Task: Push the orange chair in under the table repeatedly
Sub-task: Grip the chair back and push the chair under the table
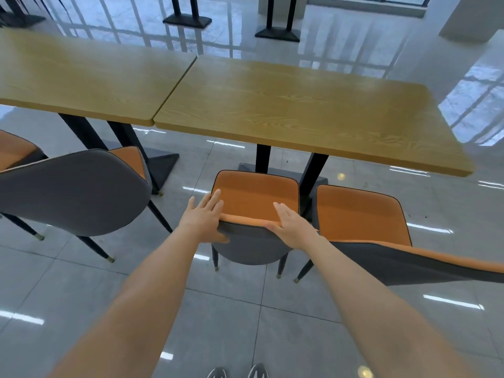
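An orange chair (256,195) with a grey back stands in front of me, its seat front just short of the wooden table (308,110) edge. My left hand (203,218) rests on the left end of the backrest top, fingers spread forward, thumb down on the grey back. My right hand (290,223) lies on the right end of the backrest top, fingers straight over the orange rim. Neither hand is curled tight around the backrest.
A second orange chair (360,214) stands close on the right, its grey back (425,264) reaching toward me. Another chair (76,192) is on the left by a second wooden table (81,75). Black table legs (263,158) stand behind the seat. Glossy tiled floor all round.
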`<state>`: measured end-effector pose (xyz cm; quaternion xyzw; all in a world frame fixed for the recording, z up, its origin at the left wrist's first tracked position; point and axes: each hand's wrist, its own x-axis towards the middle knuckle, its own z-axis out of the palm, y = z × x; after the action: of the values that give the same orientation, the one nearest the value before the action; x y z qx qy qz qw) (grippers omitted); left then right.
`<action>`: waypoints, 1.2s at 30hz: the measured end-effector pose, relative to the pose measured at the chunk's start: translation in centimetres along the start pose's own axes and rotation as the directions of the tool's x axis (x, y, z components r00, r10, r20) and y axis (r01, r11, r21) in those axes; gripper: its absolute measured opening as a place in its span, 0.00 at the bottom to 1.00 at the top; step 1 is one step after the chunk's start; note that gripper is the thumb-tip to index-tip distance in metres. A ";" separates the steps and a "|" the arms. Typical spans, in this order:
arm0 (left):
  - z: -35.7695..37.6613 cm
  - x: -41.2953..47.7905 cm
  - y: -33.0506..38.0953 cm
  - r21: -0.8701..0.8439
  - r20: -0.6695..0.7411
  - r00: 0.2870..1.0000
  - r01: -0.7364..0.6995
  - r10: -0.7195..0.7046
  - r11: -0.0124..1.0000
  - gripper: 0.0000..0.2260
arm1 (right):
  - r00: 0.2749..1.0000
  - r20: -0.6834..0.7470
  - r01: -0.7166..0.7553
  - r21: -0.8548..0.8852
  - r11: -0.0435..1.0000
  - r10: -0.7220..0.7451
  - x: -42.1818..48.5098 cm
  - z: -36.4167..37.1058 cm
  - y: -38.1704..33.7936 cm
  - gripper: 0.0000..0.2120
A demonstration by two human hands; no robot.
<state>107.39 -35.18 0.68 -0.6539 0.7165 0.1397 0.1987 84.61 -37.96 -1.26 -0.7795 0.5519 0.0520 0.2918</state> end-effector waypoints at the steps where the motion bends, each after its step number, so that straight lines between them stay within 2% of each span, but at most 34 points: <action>1: -0.4 -0.4 -0.3 -0.014 -0.007 1.000 0.024 -0.024 1.000 0.45 | 1.000 -0.022 -0.010 0.003 1.000 0.010 0.1 -0.3 -0.4 0.34; 3: -1.4 -1.4 -1.2 -0.052 -0.045 0.995 0.081 -0.084 0.995 0.47 | 0.998 -0.069 -0.004 -0.031 1.000 0.002 0.5 -1.0 -1.7 0.35; 7: -4.5 -4.0 -4.5 -0.121 -0.160 0.968 0.175 -0.193 0.977 0.45 | 0.981 -0.160 0.086 -0.128 0.988 -0.106 2.1 -3.7 -6.7 0.36; 11: -7.2 -7.1 -10.7 -0.153 -0.251 0.922 0.264 -0.296 0.952 0.41 | 0.971 -0.150 0.158 -0.189 0.969 -0.188 4.0 -6.2 -13.9 0.37; 17: -7.3 -11.9 -23.3 -0.175 -0.294 0.865 0.371 -0.408 0.912 0.41 | 0.949 -0.139 0.246 -0.237 0.940 -0.284 6.9 -5.7 -26.5 0.38; 23: -3.4 -14.5 -36.3 -0.153 -0.286 0.839 0.437 -0.463 0.886 0.40 | 0.934 -0.130 0.292 -0.256 0.921 -0.332 10.6 -1.6 -40.0 0.39; 26: -1.3 -14.6 -40.5 -0.178 -0.235 0.851 0.438 -0.470 0.881 0.40 | 0.925 -0.090 0.334 -0.263 0.905 -0.368 12.0 1.1 -44.7 0.39; 30: 1.6 -13.2 -43.7 -0.191 -0.193 0.879 0.401 -0.435 0.896 0.39 | 0.928 -0.054 0.343 -0.269 0.900 -0.369 14.3 3.5 -47.9 0.41; 36: 4.5 -9.4 -46.5 -0.171 -0.120 0.907 0.382 -0.403 0.908 0.38 | 0.949 0.016 0.304 -0.308 0.902 -0.314 19.5 5.9 -48.9 0.43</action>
<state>154.65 -29.76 3.85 -0.8061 0.5711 0.0976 0.1200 137.14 -40.35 5.40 -0.8936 0.4113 0.0770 0.1625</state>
